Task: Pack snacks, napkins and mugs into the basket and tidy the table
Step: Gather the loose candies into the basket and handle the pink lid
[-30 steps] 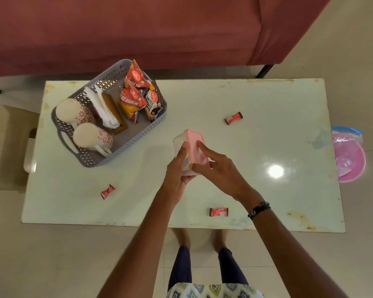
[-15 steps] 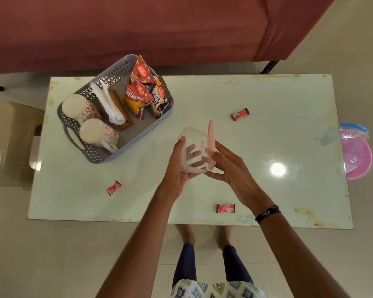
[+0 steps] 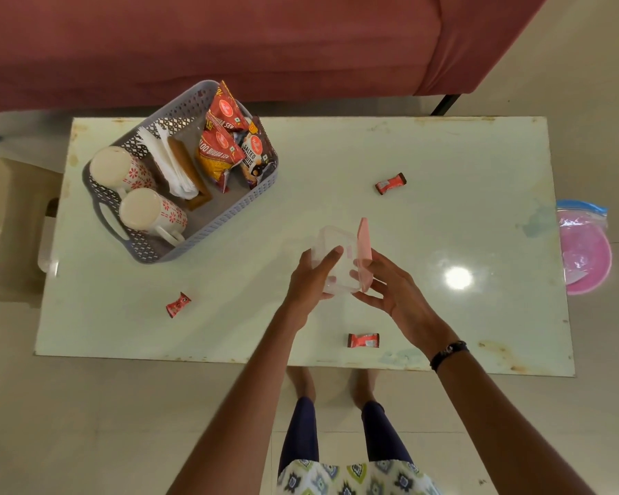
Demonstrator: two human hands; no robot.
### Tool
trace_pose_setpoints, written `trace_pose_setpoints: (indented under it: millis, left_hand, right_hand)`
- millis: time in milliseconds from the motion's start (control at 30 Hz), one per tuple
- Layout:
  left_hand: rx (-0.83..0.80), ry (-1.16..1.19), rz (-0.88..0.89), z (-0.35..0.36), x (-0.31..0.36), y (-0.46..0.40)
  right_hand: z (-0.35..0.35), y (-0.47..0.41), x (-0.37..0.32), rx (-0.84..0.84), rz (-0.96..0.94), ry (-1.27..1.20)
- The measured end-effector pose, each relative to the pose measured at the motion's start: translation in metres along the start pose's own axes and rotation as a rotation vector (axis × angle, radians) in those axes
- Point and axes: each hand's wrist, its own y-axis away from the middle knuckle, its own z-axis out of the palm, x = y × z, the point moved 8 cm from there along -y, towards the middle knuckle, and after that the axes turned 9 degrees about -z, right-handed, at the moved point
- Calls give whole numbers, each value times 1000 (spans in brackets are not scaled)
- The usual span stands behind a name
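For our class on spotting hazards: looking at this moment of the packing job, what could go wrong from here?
1. The clear box is held above the table by the left hand, while the right hand holds its pink lid; either might slip and drop.
2. The wrapped candy lies close to the near edge and could be knocked off.

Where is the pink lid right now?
In the head view the pink lid is right of table centre, standing on edge in the right hand, against the clear container that the left hand holds.
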Motion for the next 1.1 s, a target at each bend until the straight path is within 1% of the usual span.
trace_pose_setpoints:
  millis: [100, 167, 300, 400, 500, 600, 700, 933, 1033, 1100]
  left_hand:
    - [4, -8, -15, 12, -1, -6]
    - [3, -14, -31, 26, -1, -9]
    - [-63, 22, -111, 64, 2, -17]
    - [-97, 23, -131, 94, 5, -24]
    - [-44, -43, -129, 115, 6, -38]
    - [34, -116, -84, 128, 10, -51]
    - [28, -103, -40, 140, 10, -59]
    - [37, 11, -49, 151, 1, -61]
    - [36, 18, -46, 154, 0, -59]
    - [52, -19, -36, 152, 1, -57]
  right_hand:
    - [-17, 1, 0, 3, 9, -50]
    - [-34, 2, 1, 35, 17, -102]
    - [-75, 4, 0, 105, 18, -275]
    - [-109, 2, 2, 162, 32, -353]
    - [-133, -4, 3, 180, 39, -355]
    - [-148, -10, 5, 185, 52, -375]
    - [-159, -15, 7, 207, 60, -424]
    - [-187, -13, 19, 405, 78, -528]
    - [-199, -10, 21, 467, 72, -539]
    - [-205, -9, 20, 493, 66, -537]
